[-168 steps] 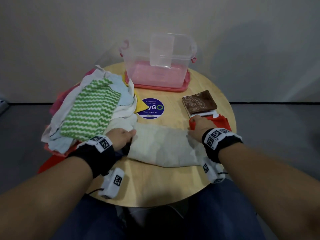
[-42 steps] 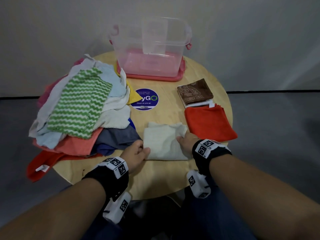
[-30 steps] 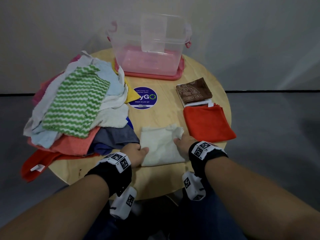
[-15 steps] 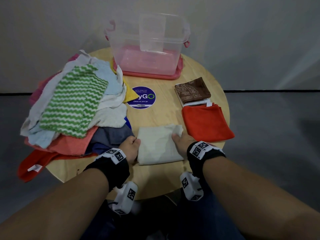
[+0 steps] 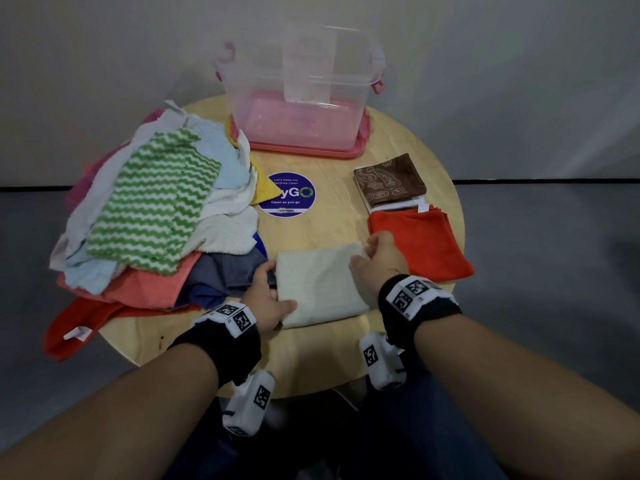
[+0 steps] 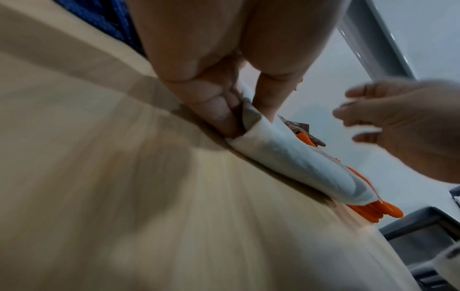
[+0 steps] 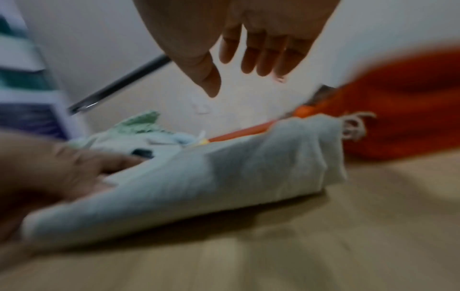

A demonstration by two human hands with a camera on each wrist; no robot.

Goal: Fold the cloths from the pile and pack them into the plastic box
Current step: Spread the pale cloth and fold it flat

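Bare table (image 5: 322,233) runs toward the plastic box (image 5: 301,95), flanked by the cloth pile (image 5: 156,209) and folded orange cloth (image 5: 419,244).

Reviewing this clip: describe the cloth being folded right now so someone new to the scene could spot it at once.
On the round wooden table, look at the near edge, between the mixed cloth pile and the folded orange cloth. The pale cream cloth lies there folded into a rough square, its left edge gripped by the left hand. It alone is plain and off-white.
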